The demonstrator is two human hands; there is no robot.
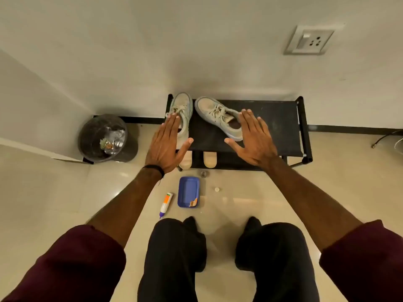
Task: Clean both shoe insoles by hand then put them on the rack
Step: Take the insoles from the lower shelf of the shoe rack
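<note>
Both arms outstretched, left hand [166,144] and right hand [254,140] flat, fingers straight, holding nothing, above rack [279,127]

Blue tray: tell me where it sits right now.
In the head view, the blue tray lies on the floor just in front of the shoe rack, centre-left, between the glue tube on its left and a small white cap on its right.
</note>
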